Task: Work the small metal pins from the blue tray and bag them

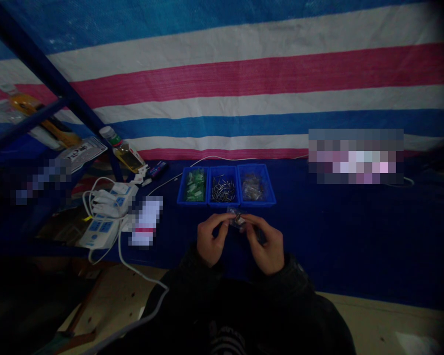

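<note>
My left hand (210, 240) and my right hand (267, 244) are raised close together above the dark blue table cover (336, 236). Between their fingertips is a small clear plastic packet (237, 217) with a shiny metal part inside. Both hands pinch it. A dark slim object (260, 235) seems to lie along my right fingers, but it is too dim to name. Just beyond my hands stand several blue plastic bins: one of green packets (194, 185), one of metal pins (223, 189) and one of clear bagged parts (252, 187).
To the left lie white power strips (111, 207) with tangled white cables, a plastic bottle (123, 150) and a blurred white item (146, 221). A striped tarpaulin (222, 84) hangs behind the table, and a blue metal frame bar (48, 84) crosses at upper left.
</note>
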Demonstrator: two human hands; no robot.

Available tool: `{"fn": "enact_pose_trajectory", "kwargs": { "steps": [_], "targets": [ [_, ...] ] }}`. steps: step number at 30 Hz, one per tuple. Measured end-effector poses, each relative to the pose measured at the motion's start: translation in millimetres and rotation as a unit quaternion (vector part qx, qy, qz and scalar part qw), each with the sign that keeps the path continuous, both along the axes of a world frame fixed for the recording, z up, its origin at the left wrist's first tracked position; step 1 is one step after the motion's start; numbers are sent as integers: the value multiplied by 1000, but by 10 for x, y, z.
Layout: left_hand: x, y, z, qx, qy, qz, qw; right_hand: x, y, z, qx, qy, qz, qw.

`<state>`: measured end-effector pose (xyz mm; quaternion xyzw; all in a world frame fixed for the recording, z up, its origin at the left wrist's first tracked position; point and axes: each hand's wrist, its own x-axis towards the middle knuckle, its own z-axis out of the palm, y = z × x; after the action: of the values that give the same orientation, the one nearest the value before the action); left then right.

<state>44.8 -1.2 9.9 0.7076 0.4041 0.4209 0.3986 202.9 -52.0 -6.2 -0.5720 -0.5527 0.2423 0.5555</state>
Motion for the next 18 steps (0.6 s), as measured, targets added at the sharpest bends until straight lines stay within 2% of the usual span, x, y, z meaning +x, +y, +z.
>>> {"fn": "enact_pose_trajectory", "kwargs": {
  "steps": [11,15,18],
  "targets": [
    [24,15,3,-1,-12,4,1000,-4,9,5,-1,6,-25,1000],
    [27,13,42,23,3,27,999,-3,1,43,-9,-8,-12,1000],
    [24,-2,45,12,15,43,999,-8,1,47,-13,-12,-5,1000]
  ]
}}
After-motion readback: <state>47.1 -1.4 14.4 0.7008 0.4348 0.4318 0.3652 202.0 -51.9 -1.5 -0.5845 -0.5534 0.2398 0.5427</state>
